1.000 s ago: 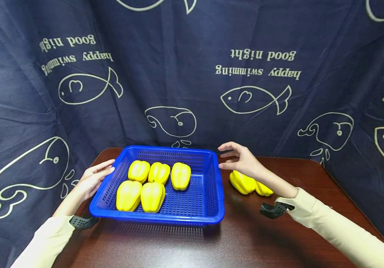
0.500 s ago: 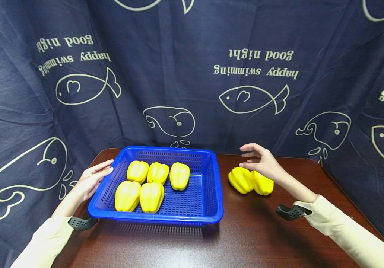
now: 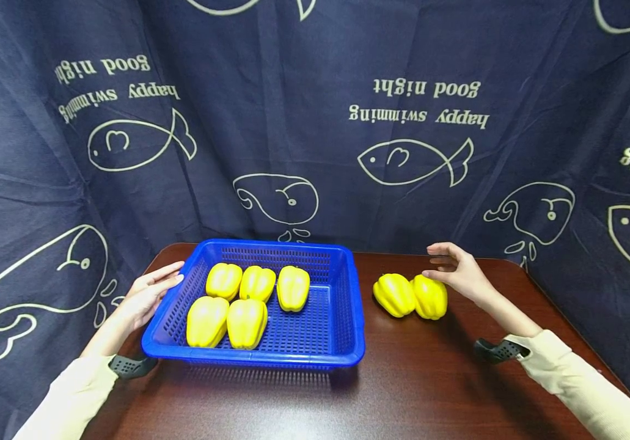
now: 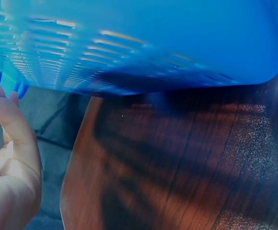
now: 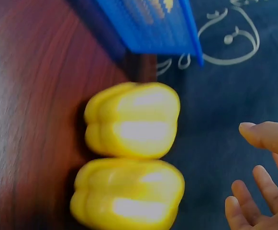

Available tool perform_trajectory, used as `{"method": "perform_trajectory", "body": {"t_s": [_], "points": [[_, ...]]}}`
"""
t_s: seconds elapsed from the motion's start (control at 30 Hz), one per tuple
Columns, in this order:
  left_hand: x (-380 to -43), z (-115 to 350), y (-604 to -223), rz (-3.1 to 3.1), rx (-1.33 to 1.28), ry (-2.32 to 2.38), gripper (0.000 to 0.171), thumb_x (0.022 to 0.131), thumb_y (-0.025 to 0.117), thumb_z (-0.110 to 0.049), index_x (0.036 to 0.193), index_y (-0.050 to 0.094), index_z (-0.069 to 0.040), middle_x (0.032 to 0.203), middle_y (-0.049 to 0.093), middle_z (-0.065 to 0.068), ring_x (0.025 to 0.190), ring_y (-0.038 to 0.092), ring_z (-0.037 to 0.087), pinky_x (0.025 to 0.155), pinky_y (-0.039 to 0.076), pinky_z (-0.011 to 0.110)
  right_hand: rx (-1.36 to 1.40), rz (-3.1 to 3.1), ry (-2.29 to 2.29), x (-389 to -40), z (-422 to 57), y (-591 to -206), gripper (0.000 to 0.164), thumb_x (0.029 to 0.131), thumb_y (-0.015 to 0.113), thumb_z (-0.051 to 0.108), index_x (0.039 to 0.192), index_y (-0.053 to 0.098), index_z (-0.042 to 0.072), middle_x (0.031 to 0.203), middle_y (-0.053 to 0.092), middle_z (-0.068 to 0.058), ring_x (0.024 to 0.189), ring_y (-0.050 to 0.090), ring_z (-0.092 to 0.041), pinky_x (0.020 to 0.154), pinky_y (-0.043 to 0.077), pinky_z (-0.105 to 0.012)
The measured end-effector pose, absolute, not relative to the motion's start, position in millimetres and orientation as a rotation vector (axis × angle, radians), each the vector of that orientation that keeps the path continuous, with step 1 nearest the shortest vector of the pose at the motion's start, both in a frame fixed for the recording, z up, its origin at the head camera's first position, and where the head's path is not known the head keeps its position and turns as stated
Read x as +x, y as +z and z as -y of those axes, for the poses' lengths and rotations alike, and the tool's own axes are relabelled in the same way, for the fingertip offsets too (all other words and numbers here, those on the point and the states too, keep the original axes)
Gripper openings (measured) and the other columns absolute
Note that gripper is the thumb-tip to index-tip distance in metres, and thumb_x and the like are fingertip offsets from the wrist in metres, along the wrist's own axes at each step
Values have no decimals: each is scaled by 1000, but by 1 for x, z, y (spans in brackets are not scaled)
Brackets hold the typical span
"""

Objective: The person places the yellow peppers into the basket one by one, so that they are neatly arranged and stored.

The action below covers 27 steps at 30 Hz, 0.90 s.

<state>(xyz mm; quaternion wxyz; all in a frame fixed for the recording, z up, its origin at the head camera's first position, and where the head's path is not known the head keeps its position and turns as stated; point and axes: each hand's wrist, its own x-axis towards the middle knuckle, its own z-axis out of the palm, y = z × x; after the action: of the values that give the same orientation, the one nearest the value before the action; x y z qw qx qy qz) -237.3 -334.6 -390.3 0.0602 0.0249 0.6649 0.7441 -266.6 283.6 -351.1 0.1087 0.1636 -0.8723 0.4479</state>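
Observation:
Several yellow bell peppers [image 3: 247,324] lie in the left and middle part of a blue slotted plastic basket [image 3: 262,354]. My left hand [image 3: 148,296] is at the basket's left rim, its fingers fairly straight and the fingertips touching or almost touching it. To the right of the basket, two yellow bell peppers lie side by side on the table: a left one [image 3: 395,296] and a right one [image 3: 429,297]. My right hand [image 3: 460,272] hovers just above and right of the right pepper, fingers loosely bent, holding nothing. The right wrist view shows a gap between the hand [image 5: 268,177] and both peppers.
The basket stands on a dark reddish-brown wooden table [image 3: 402,385]. A navy curtain [image 3: 293,122] with white fish and whale drawings hangs close behind the table's back edge and at both sides. Black straps sit on both wrists.
My right hand has moved right, from beside the basket's right rim, across the left loose pepper to the right one. The left hand stays at the rim. The peppers have not moved.

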Motion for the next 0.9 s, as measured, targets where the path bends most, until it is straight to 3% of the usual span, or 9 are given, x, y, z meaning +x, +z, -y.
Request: {"method": "perform_trajectory", "body": {"t_s": [0.17, 0.33, 0.43, 0.5, 0.57, 0.67, 0.77, 0.9], "points": [[-236, 336, -390, -2010, 89, 2269, 33, 96, 57, -10, 122, 63, -30, 100, 67, -19, 86, 68, 4, 72, 57, 21, 398, 2604, 1344, -271, -299, -366, 56, 82, 75, 11, 129, 49, -3, 113, 55, 12, 92, 53, 12, 76, 49, -10], [-237, 335, -391, -2009, 86, 2265, 34, 96, 57, -11, 125, 61, -28, 101, 68, -18, 87, 68, 4, 73, 57, 21, 291, 2673, 1420, -277, -312, -383, 65, 84, 74, 15, 138, 41, -3, 130, 53, -15, 98, 52, 6, 77, 48, -10], [-237, 335, -391, -2020, 71, 2257, 36, 96, 57, -12, 129, 59, -26, 101, 68, -18, 87, 69, 5, 73, 57, 22, 251, 2696, 1519, -283, -320, -393, 72, 86, 72, 21, 144, 34, -1, 142, 41, -28, 113, 55, -17, 79, 46, -8], [-238, 335, -391, -2025, 74, 2250, 36, 97, 57, -12, 129, 58, -26, 101, 68, -18, 87, 69, 5, 73, 57, 22, 248, 2695, 1610, -286, -325, -401, 77, 87, 70, 23, 146, 29, -2, 146, 33, -31, 124, 48, -35, 81, 45, -8], [-238, 335, -392, -2020, 81, 2249, 35, 97, 56, -12, 127, 60, -27, 101, 68, -18, 87, 69, 4, 73, 57, 22, 237, 2679, 1691, -289, -329, -407, 78, 87, 70, 24, 147, 28, -1, 147, 32, -31, 129, 41, -43, 81, 45, -9], [-238, 335, -392, -2010, 89, 2248, 33, 97, 56, -11, 124, 62, -30, 101, 68, -18, 87, 68, 4, 73, 57, 21, 245, 2669, 1770, -291, -333, -415, 77, 88, 69, 24, 148, 27, 0, 147, 30, -31, 127, 45, -32, 83, 44, -12], [-237, 335, -391, -1999, 77, 2262, 33, 97, 56, -10, 123, 62, -29, 100, 68, -18, 87, 68, 4, 73, 57, 21, 250, 2658, 1835, -292, -333, -418, 76, 89, 68, 24, 148, 25, 1, 149, 28, -31, 114, 52, -8, 83, 44, -12], [-237, 335, -392, -2000, 78, 2271, 36, 97, 56, -11, 129, 59, -27, 101, 68, -18, 87, 68, 4, 74, 57, 21, 308, 2649, 1914, -293, -332, -419, 75, 92, 63, 17, 148, 19, -4, 150, 20, -34, 101, 51, 10, 84, 44, -11]]}}
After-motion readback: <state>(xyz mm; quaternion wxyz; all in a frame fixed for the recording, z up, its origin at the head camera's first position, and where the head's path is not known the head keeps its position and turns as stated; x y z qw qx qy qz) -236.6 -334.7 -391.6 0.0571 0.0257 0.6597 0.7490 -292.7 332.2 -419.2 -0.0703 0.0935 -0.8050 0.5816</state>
